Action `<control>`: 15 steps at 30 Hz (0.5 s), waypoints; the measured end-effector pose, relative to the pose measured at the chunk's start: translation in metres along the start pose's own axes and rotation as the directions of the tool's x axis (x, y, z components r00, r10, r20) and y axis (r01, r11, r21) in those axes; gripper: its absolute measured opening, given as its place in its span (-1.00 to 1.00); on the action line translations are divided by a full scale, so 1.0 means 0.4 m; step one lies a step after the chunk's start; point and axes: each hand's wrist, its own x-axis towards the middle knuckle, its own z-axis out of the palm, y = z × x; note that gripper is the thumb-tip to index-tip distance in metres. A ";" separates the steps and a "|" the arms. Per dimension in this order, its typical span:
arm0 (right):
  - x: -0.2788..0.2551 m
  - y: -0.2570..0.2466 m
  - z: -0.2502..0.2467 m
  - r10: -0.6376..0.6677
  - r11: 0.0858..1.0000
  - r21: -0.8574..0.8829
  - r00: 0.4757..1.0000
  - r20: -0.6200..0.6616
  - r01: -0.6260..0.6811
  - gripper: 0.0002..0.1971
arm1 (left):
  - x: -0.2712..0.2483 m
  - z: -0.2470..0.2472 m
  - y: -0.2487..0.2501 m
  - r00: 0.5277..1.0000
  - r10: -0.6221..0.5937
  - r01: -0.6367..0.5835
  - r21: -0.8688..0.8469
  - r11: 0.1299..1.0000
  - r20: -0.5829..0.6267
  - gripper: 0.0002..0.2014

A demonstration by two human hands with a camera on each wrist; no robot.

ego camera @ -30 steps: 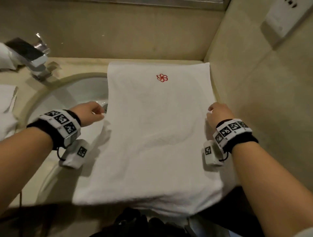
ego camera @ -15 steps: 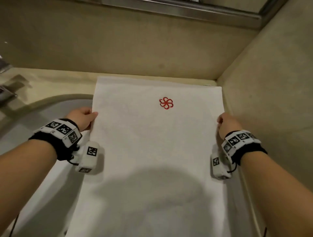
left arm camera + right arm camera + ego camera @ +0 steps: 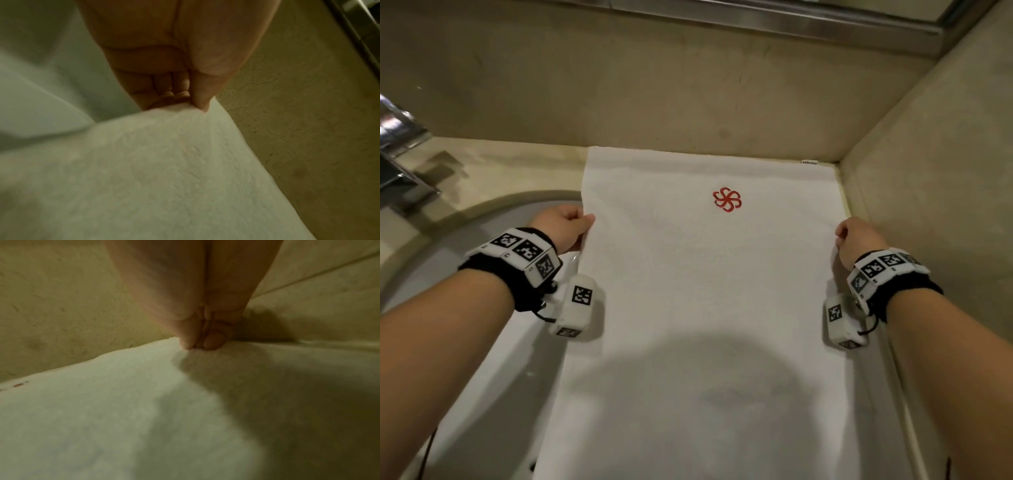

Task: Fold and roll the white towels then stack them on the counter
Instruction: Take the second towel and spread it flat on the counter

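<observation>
A white terry towel (image 3: 709, 308), softly looped and rectangular, lies flat along the beige stone desk (image 3: 517, 161), its far edge against the back wall and its left side overhanging the round white basin (image 3: 465, 240). A red embroidered pinwheel logo (image 3: 727, 199) sits near the far end. The left hand (image 3: 565, 228) has a pinching grip on the towel's left edge; the right hand (image 3: 858, 240) pinches the right edge.

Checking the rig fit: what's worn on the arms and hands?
Bare forearms, no sleeves or gloves. Each wrist carries a black band topped with white blocks bearing black square tags. A white tagged camera box hangs beneath each wrist on a thin black cable.
</observation>
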 end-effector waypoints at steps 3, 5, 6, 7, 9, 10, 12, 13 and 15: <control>-0.040 0.008 -0.004 -0.031 0.997 0.072 0.999 -0.020 0.033 -0.78 | -0.018 -0.003 -0.017 1.000 0.017 -0.018 -0.039 0.999 -0.025 -0.71; -0.081 0.011 -0.019 -0.102 0.992 0.074 0.995 -0.001 0.102 -0.71 | -0.037 -0.001 -0.024 0.999 0.024 -0.028 -0.084 0.996 -0.048 -0.80; -0.114 0.019 -0.027 -0.132 0.989 0.075 0.991 -0.003 0.131 -0.69 | -0.057 0.005 -0.026 0.998 0.026 -0.032 -0.102 0.994 -0.053 -0.88; -0.146 0.022 -0.034 -0.148 0.985 0.090 0.989 -0.020 0.150 -0.69 | -0.073 0.009 -0.031 0.997 0.034 -0.040 -0.104 0.994 -0.064 -0.88; -0.226 0.034 -0.043 -0.157 0.975 0.144 0.984 -0.086 0.168 -0.71 | -0.112 0.012 -0.050 0.995 0.035 -0.038 -0.039 0.998 -0.090 -0.65; -0.272 0.041 -0.042 -0.153 0.971 0.165 0.981 -0.121 0.172 -0.72 | -0.142 0.011 -0.058 0.994 0.033 -0.032 0.014 0.999 -0.101 -0.58; -0.377 0.065 -0.029 -0.170 0.961 0.192 0.974 -0.152 0.198 -0.74 | -0.230 0.009 -0.082 0.995 0.061 -0.053 0.106 0.993 -0.074 -0.55; -0.434 0.083 -0.016 -0.184 0.958 0.194 0.972 -0.146 0.211 -0.75 | -0.289 0.009 -0.096 0.995 0.094 -0.088 0.159 0.983 -0.032 -0.61; -0.523 0.116 0.015 -0.177 0.967 0.166 0.978 -0.108 0.194 -0.76 | -0.406 0.007 -0.123 0.983 0.159 -0.180 0.337 0.924 0.088 -0.78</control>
